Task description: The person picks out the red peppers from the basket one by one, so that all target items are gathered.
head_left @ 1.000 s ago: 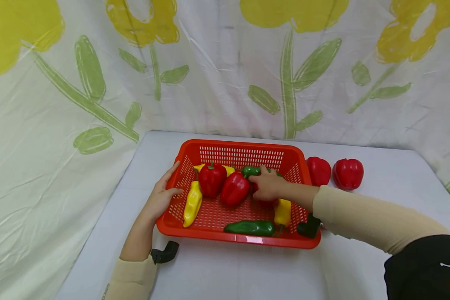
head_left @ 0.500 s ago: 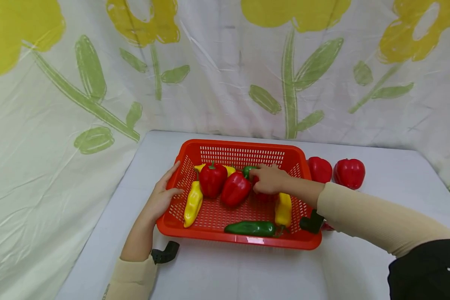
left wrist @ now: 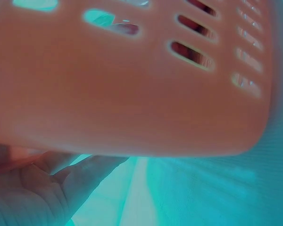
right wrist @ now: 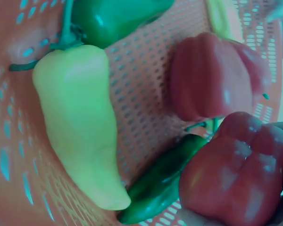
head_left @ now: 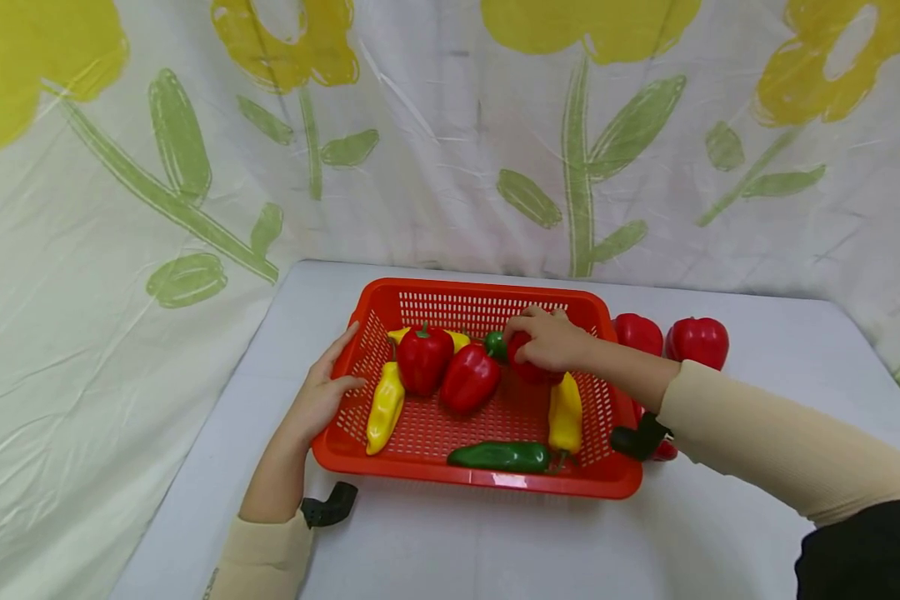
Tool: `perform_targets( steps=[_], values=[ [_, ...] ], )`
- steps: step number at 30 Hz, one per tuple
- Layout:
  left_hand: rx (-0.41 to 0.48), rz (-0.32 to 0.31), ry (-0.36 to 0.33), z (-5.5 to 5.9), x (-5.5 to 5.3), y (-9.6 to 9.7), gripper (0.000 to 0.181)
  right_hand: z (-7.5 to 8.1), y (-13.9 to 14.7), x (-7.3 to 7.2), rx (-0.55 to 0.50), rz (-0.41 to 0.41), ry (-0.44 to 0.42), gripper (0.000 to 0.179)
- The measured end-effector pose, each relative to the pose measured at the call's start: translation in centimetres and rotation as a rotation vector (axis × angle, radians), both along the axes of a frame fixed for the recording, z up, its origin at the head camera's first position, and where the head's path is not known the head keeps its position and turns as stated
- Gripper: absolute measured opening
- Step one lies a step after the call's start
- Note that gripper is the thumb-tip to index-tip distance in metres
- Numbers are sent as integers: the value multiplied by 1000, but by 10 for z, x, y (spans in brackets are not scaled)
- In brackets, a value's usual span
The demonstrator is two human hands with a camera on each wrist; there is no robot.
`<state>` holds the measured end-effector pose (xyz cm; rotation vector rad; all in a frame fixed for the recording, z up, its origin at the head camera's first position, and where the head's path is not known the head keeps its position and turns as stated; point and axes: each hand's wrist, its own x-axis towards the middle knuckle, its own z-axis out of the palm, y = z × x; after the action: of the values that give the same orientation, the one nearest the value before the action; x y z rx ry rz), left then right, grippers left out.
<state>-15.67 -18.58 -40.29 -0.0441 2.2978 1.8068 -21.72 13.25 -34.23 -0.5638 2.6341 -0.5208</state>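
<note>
A red bell pepper (right wrist: 231, 174) is in my right hand (head_left: 551, 340), whose fingers hold it from above inside the red plastic basket (head_left: 487, 290), toward its right back. My left hand (head_left: 321, 400) grips the basket's left rim, its thumb over the edge. In the basket, left of the held pepper, lie two other red bell peppers (head_left: 470, 379). A long yellow pepper (head_left: 566, 417) lies at the right and another yellow pepper (head_left: 385, 412) at the left. One green pepper (head_left: 501, 456) rests along the front wall. Another green pepper (right wrist: 162, 181) is partly hidden by the right hand.
Outside the basket's right side, red bell peppers (head_left: 697, 342) stand on the white table (head_left: 450, 550); one more red piece (head_left: 665, 451) shows partly beneath the right wrist camera (head_left: 640, 437). A flower-painted curtain (head_left: 435, 167) hangs behind the table.
My right hand has taken hold of the red bell pepper and raised it slightly, moving back and to the right. The left hand and the basket have stayed put.
</note>
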Motion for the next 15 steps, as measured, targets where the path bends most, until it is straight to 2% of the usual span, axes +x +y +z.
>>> perform_targets(
  steps=[9,15],
  values=[
    [-5,-2,-3,1,0,0,74,15,9,7,-187,-74,-58,32],
    [-5,-2,-5,1,0,0,74,24,17,16,-284,-58,-44,37]
  ],
)
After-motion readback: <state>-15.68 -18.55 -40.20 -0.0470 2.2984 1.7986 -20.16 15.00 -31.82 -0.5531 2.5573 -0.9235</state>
